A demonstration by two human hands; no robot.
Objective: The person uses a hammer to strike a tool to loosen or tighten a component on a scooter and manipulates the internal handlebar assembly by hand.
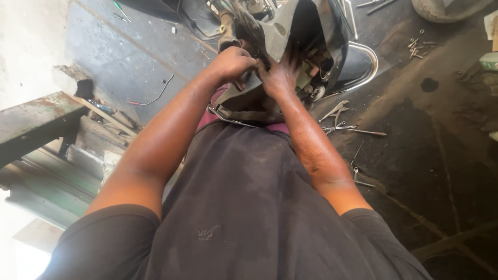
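Bench: one green metal bench [36, 116] at far left, beside the person's left arm.
Screwdrivers: two, green-handled [121, 10], on the floor at upper left.
Left hand: one [234, 61], fingers curled tight, gripping the edge of the scooter panel.
Panel: one dark scooter body panel [306, 26], directly under and between both hands, above the person's chest.
Right hand: one [282, 75], fingers spread and pressed into the panel's inside; whether it grips anything cannot be told.
Pliers: one pair [334, 110], on the floor right of the right forearm.
Bolts: a small heap [417, 47], too small to count, upper right.
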